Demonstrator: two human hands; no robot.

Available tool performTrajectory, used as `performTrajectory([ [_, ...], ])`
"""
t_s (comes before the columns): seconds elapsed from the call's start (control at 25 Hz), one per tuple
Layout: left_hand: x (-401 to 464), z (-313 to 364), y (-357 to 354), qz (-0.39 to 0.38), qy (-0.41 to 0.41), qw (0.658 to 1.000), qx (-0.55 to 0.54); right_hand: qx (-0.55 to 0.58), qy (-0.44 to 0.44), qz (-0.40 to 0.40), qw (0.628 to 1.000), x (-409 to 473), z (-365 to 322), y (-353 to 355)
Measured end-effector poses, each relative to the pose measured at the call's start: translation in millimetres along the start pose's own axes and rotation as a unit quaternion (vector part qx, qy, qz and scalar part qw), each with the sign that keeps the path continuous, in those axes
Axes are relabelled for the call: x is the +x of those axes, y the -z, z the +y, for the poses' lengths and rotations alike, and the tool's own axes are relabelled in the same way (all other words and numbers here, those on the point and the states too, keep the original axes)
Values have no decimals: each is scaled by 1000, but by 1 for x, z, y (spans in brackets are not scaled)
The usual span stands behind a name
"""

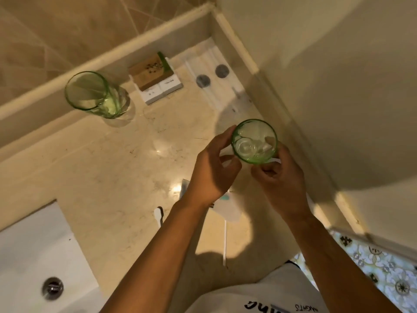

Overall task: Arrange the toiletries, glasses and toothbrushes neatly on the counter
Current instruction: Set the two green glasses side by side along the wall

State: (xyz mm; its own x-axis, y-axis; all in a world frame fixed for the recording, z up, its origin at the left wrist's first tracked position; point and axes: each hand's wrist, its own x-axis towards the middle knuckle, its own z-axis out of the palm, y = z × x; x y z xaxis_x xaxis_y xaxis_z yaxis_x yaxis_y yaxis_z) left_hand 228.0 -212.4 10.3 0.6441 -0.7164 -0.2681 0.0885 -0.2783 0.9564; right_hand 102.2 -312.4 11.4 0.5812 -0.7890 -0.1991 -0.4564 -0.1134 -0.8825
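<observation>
Both hands, left hand (pixel 212 168) and right hand (pixel 279 179), clasp one green glass (pixel 254 141) above the worktop (pixel 101 168); a second glass (pixel 94 94) stands far left (two total), one toothbrush (pixel 158 214) nearer.

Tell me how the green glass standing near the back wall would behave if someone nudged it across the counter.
The green glass looks tall and narrow for its base, so a push near the rim would likely tip it; push low. The counter is polished and glossy, so it should slide fairly easily. Being clear, fairly thin glass on stone, it probably chips or breaks if it falls.
</observation>
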Motion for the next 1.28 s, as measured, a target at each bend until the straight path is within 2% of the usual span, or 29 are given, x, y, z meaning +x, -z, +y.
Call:
performTrajectory([
  [0.2, -23, 8, 85, 157, -6, 986, -50, 2, 68, -134, 989, 25, -46, -72],
  [0.36, -56, -12, 144, 289, -1, 954, -84, 8, 113, -254, 961, 19, -78, -145],
  [0.44, -69, -26, 170, 322, -6, 939, -119, 14, 111, -288, 951, 12, -89, -181],
  [0.6, -80, -51, 218, 347, 0, 925, -155, 44, 94, -282, 954, -5, -103, -235],
  [0.8, -80, -73, 262, 361, -1, 922, -138, 36, 95, -274, 956, -21, -116, -290],
  [0.96, -65, -81, 278, 375, -3, 920, -112, 8, 110, -272, 956, -12, -125, -312],
  [1.28, -27, -95, 298, 367, -18, 918, -148, 26, 90, -257, 962, 11, -123, -344],
])
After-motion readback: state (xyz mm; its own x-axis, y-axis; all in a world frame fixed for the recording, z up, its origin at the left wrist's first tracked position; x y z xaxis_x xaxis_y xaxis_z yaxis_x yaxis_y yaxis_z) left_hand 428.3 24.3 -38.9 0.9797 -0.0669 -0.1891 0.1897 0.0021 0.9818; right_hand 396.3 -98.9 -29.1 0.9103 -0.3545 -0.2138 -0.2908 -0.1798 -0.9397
